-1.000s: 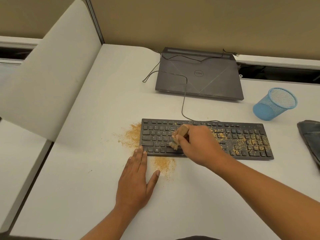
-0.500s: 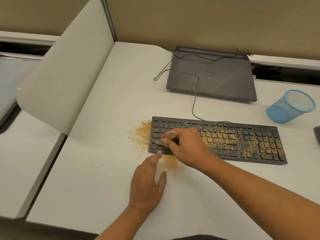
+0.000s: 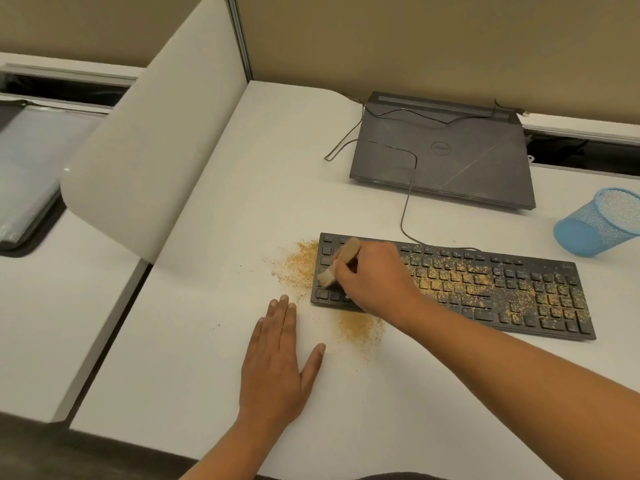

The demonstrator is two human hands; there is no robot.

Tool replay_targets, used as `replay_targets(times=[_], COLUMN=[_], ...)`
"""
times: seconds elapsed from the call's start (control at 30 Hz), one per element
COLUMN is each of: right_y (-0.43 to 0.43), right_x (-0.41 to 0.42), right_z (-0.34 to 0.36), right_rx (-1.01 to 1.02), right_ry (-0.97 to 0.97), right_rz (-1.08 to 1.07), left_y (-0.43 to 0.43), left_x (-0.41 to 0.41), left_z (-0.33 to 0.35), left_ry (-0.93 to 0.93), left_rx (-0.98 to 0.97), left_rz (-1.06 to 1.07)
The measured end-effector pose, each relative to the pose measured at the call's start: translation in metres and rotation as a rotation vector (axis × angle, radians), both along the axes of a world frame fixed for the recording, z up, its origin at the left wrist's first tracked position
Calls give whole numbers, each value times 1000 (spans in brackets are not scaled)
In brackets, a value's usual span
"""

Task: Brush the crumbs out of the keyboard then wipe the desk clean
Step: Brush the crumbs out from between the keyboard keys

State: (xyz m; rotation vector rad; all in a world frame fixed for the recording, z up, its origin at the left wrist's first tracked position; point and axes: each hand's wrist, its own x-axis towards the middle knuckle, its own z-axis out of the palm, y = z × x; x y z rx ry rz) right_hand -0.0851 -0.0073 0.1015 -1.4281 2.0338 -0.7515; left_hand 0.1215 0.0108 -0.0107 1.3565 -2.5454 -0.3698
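A black keyboard [image 3: 485,285] lies on the white desk [image 3: 194,306], its middle and right keys speckled with tan crumbs. My right hand [image 3: 374,278] grips a small wooden-handled brush [image 3: 341,263] with its bristles on the keyboard's left end. Crumb piles [image 3: 299,268] lie on the desk left of the keyboard, and more crumbs [image 3: 360,329] lie just in front of it. My left hand [image 3: 277,358] rests flat on the desk, fingers straight, in front of the keyboard's left corner without touching it.
A closed dark laptop [image 3: 443,154] sits behind the keyboard with a cable trailing over it. A blue mesh cup [image 3: 599,221] lies tipped at the right edge. A white divider panel [image 3: 152,140] stands at the left.
The brush has swept leftward along the keyboard to its left end. My left hand has slid back from the keyboard's front edge and lies flat again. The camera shifted left.
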Motion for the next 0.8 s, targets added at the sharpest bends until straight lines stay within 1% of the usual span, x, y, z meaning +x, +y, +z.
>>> replay_targets(times=[0.07, 0.1, 0.2, 0.3, 0.33, 0.4, 0.47, 0.5, 0.57, 0.6, 0.63, 0.7, 0.77, 0.8], right_y=[-1, -2, -4, 1, 0, -6, -13, -16, -16, -15, -16, -19, -17, -14], right_x=[4, 4, -2, 0, -1, -12, -26, -29, -27, -26, -27, -35, -47, -52], right_z=[-2, -2, 0, -2, 1, 6, 12, 13, 16, 17, 19, 23, 23, 23], right_rx=[40, 26, -18, 86, 93, 36, -42, -36, 51, 90, 98, 27, -56, -55], right_ry=[33, 39, -26, 11, -10, -50, -17, 14, 55, 47, 26, 3, 70, 82], right_rz=[76, 72, -6, 137, 146, 47, -93, -91, 56, 125, 149, 73, -71, -95], left_y=[-1, -1, -1, -1, -1, -2, -1, -1, 2, 4, 6, 8, 9, 8], left_x=[1, 0, 0, 1, 1, 0, -4, -7, -17, -22, -27, -34, -39, -39], left_z=[0, 1, 0, 0, 0, 2, 6, 8, 12, 14, 15, 16, 17, 17], left_ry=[-6, -7, -12, -21, -21, -34, -53, -60, -82, -96, -109, -133, -154, -159], left_rx=[10, 21, 34, 39, 38, 30, 16, 12, 15, 19, 24, 49, 73, 79], left_rz=[8, 10, 5, 0, -1, -19, -60, -85, -139, -159, -171, -182, -188, -188])
